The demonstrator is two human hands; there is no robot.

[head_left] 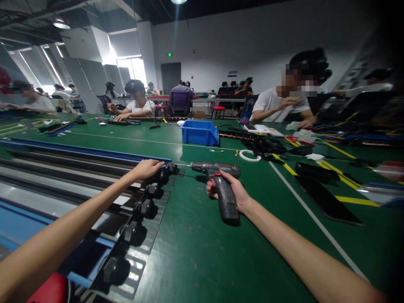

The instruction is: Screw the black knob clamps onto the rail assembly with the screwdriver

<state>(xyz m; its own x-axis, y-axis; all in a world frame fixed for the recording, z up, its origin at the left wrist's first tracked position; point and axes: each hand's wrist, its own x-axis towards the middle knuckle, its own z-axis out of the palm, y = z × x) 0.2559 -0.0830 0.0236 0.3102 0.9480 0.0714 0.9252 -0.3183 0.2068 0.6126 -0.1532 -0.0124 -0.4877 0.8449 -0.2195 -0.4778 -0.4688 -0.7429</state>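
My right hand [235,191] is wrapped round the grip of a black cordless drill [227,198], with a finger by its red trigger. The drill lies level and points left. Its long thin bit [182,164] reaches to a black knob-like fitting [172,167] at the far corner of a frame of blue and black rails [94,153]. My left hand [148,169] is closed over the frame's end beside that corner, index finger stretched towards the bit's tip. The thumb is hidden. Several black fittings with slotted metal plates [134,273] line the frame's right end.
A blue bin [199,132] stands beyond the drill. To its right lie a white ring [250,155], a dark flat panel [328,200] and cables on the green tabletop [195,252]. Co-workers sit across the table, one [280,105] at the right.
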